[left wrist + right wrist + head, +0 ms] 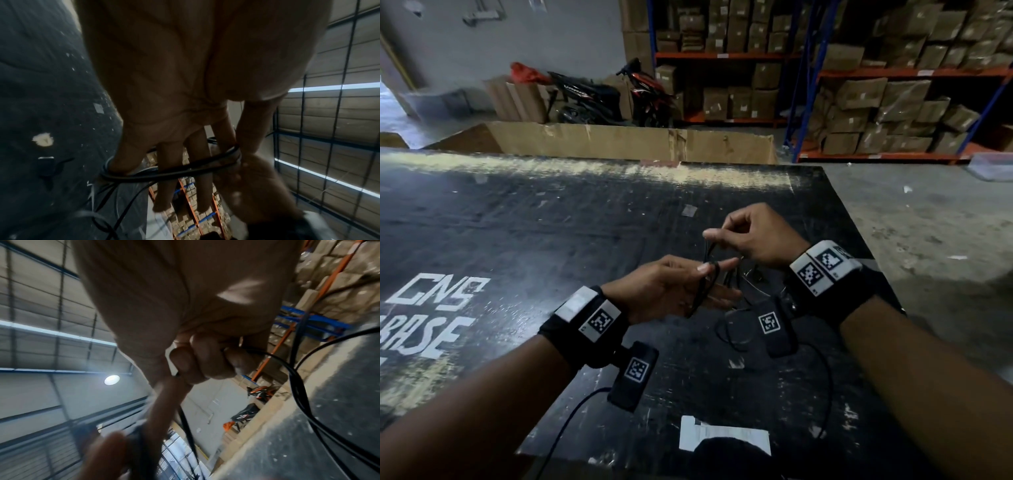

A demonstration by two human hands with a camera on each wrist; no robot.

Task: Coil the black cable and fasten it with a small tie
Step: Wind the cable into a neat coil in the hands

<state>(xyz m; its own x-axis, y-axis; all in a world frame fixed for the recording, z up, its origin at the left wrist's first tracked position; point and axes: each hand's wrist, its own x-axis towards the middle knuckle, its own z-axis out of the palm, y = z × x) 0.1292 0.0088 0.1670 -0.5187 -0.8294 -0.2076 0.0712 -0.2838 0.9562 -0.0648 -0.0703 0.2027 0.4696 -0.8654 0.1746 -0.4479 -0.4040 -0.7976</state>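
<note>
Above the dark worktop [551, 222], black cable [707, 284] loops crosswise around the straight fingers [722, 294] of the left hand [678, 291]; just beyond that hand, the right hand [753, 240] pinches the free run, slack trailing beneath to the worktop.

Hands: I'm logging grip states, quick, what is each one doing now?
Left hand: fingers straight, cable looped round them.
Right hand: curled, pinching the cable.

black cable [736, 337] ends indistinct; tie unseen
</note>
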